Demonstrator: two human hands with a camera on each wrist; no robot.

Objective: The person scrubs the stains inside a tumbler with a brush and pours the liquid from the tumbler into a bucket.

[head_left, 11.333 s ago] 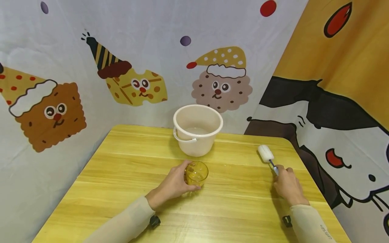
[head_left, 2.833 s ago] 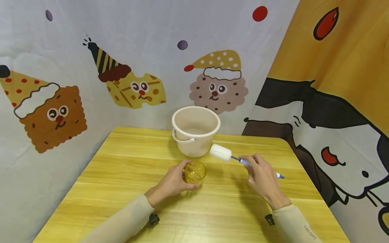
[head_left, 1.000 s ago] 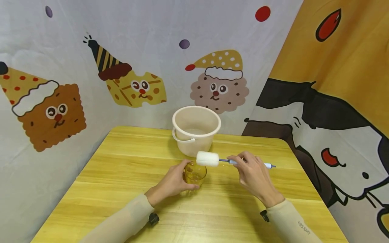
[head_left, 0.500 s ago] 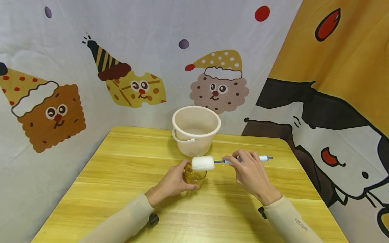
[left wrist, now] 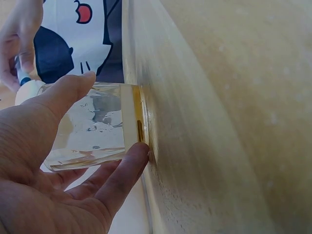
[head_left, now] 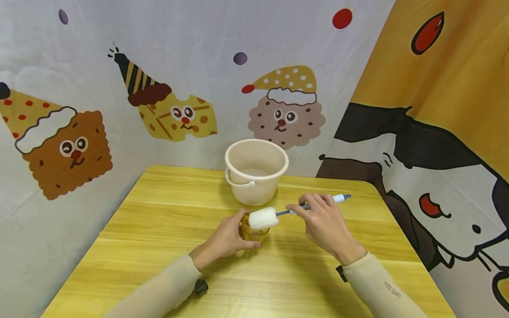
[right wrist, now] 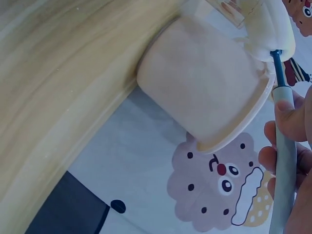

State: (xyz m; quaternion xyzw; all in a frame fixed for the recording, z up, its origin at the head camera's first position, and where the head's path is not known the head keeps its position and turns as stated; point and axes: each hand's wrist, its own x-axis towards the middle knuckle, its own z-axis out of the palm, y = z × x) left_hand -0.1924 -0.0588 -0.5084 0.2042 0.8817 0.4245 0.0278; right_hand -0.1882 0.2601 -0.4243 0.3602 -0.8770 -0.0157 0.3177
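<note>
My left hand (head_left: pixel 224 238) is wrapped round an amber glass (head_left: pixel 254 236) that stands upright on the table; in the left wrist view the thumb lies along one side of the glass (left wrist: pixel 100 122) and fingers along the other. My right hand (head_left: pixel 326 227) grips the pale blue handle of a sponge cup brush (head_left: pixel 263 218). Its white sponge head is tilted down at the mouth of the glass and hides part of the rim. Whether the sponge touches the glass, I cannot tell. The right wrist view shows the brush handle (right wrist: pixel 284 161) held between thumb and fingers.
A cream bucket (head_left: pixel 258 187) with its handle hanging at the front stands just behind the glass, near the back edge of the wooden table (head_left: pixel 159 212). A cartoon-printed cloth (head_left: pixel 191 53) hangs behind the table and along its sides.
The right hand has lifted the brush from the table's right side and carried it left to above the glass. Lately the sponge end has dipped lower. The left hand keeps its place.
</note>
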